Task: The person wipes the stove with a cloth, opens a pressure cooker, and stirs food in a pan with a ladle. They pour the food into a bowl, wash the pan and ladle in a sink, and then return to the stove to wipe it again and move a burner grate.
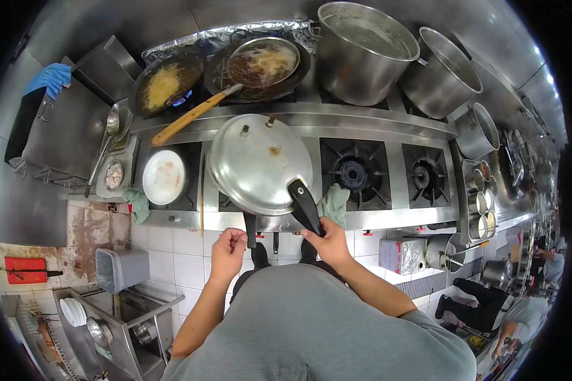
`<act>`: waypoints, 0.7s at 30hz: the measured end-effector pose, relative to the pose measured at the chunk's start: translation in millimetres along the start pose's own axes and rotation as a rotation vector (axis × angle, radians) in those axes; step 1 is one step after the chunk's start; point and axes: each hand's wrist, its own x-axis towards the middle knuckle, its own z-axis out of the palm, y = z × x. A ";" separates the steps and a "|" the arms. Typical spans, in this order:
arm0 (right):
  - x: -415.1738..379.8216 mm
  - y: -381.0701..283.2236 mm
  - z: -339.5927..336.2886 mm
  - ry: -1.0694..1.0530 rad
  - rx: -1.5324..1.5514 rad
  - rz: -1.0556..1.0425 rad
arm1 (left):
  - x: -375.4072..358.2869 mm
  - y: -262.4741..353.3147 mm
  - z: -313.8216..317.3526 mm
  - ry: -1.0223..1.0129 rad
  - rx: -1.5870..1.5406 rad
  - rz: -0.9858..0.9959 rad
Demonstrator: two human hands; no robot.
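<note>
A silver pressure cooker lid (257, 159) with a long black handle is in front of me over the stove's front row. My right hand (329, 241) is closed around the end of that handle. The lid looks turned out of line with the pot below, whose black handle (250, 230) points toward me. My left hand (229, 253) is beside this pot handle, its fingers curled together; whether they pinch anything is hidden. A green cloth (334, 204) lies just beyond my right hand, at the stove edge.
Behind, two woks (166, 82) hold bubbling food, one with a wooden-handled strainer (197, 116) across it. Large steel pots (365, 54) stand at the back right. A white plate (164, 178) is left of the lid, and bare burners (353, 173) are to its right. Another person (521, 314) is at far right.
</note>
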 end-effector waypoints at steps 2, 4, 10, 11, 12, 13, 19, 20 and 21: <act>0.3 6.8 -3.3 -0.032 0.046 0.013 | -0.2 -1.8 -2.8 0.005 0.018 0.013; -7.4 -7.6 -14.7 -0.162 0.249 0.167 | -2.4 7.0 -2.9 -0.004 0.057 0.030; -21.4 -5.0 -30.2 -0.369 0.687 0.321 | 0.4 71.6 13.2 -0.085 0.251 0.303; -24.8 -8.9 -30.2 -0.384 0.751 0.343 | 3.9 83.5 19.1 -0.109 0.282 0.382; -27.3 -14.8 -30.1 -0.413 0.821 0.378 | 7.2 99.1 26.3 -0.151 0.313 0.427; -30.4 -21.6 -30.4 -0.443 0.890 0.415 | 9.5 116.3 34.9 -0.192 0.345 0.472; -39.6 -34.8 -30.2 -0.633 1.105 0.393 | 21.3 176.1 79.3 -0.212 0.471 0.946; -38.0 -37.5 -25.1 -0.648 1.126 0.375 | 22.9 183.6 84.3 -0.191 0.495 1.018; -35.1 -40.6 -19.9 -0.665 1.146 0.353 | 24.9 193.5 87.1 -0.204 0.529 1.019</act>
